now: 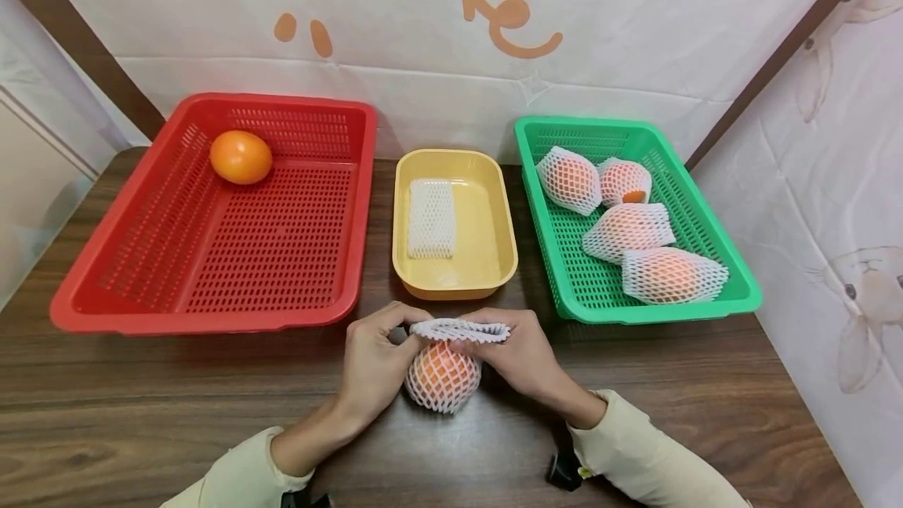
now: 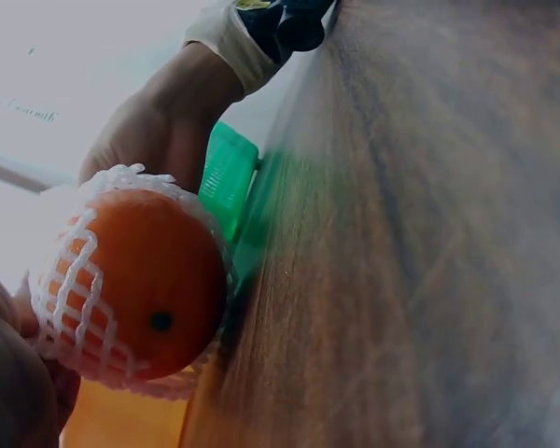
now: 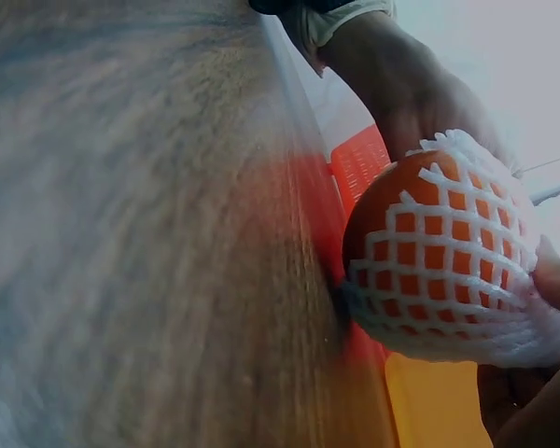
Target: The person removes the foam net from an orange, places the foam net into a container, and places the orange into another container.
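**Orange in a net, held by two hands**

While the orange (image 1: 443, 375) sits on the table (image 1: 141, 414), just in front of the yellow tray (image 1: 487, 257), both hands pinch its white net (image 1: 460, 328). The left hand (image 1: 374, 367) grips the net's left edge with curled fingers. The right hand (image 1: 525, 359) grips the right edge the same way. The net's open end points up, and its loose top lies flat, long from left to right. The orange looks round, so its own long way is hard to tell. No writing can be read.
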Available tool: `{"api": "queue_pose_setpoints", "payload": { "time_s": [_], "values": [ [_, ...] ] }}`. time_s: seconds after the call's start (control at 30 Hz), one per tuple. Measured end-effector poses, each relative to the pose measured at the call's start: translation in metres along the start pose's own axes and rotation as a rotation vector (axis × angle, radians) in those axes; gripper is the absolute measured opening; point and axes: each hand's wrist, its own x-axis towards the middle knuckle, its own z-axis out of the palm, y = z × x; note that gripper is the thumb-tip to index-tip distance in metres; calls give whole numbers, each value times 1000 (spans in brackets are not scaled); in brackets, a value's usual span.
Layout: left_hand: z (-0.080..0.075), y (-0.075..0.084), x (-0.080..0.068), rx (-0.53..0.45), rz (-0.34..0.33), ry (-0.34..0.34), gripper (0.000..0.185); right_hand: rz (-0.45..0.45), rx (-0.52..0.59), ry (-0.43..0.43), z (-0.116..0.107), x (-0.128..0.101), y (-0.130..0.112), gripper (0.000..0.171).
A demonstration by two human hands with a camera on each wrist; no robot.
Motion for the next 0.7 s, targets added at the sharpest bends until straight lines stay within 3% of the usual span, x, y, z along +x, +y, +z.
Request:
{"api": "queue_pose_setpoints", "payload": {
  "time_s": [0.13,0.2,0.4,0.57,0.7],
  "values": [
    [0,2,0,-11,-26,-80,17,-53,-70,67,0,0,-12,13],
    [1,4,0,1,-42,-109,21,-96,-115,97,0,1,-15,11],
    [2,6,0,37,-65,-125,26,-230,-214,156,0,4,4,13],
    [2,6,1,34,-113,-208,27,-364,-275,178,0,3,13,16],
    [1,6,3,18,-156,-273,26,-352,-279,172,2,1,12,16]
  ]
}}
